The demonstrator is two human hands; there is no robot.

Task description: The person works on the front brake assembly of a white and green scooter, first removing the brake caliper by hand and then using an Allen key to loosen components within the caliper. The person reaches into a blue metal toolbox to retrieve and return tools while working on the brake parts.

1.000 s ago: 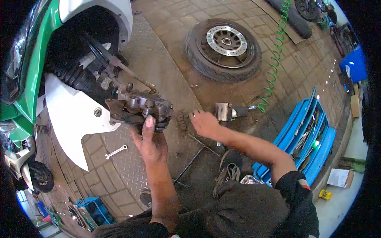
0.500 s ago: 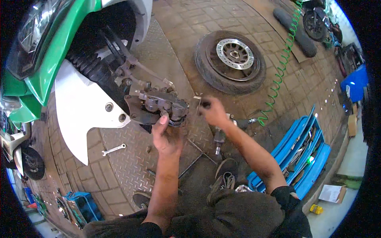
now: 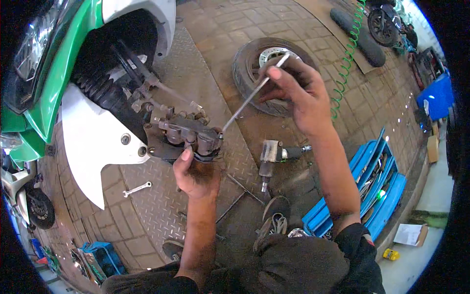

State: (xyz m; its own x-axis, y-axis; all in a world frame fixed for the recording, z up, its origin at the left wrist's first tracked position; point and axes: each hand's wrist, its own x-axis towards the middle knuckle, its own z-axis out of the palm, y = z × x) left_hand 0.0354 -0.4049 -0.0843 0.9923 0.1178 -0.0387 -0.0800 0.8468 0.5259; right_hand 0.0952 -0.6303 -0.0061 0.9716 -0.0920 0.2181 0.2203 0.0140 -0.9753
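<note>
While the left hand (image 3: pixel 196 174) grips the brake caliper (image 3: pixel 188 137) beside the white fender (image 3: pixel 93 142), the right hand (image 3: pixel 293 93) closes around a thin metal rod (image 3: pixel 249 98) whose tip touches the caliper.

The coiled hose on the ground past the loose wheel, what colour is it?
Green: the coiled hose shows clearly in the head view, beyond the right hand.

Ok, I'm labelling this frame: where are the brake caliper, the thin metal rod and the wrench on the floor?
brake caliper (image 3: pixel 188 137), head view, grey body.
thin metal rod (image 3: pixel 247 101), head view, mid-shaft.
wrench (image 3: pixel 136 188), head view, handle middle.
</note>
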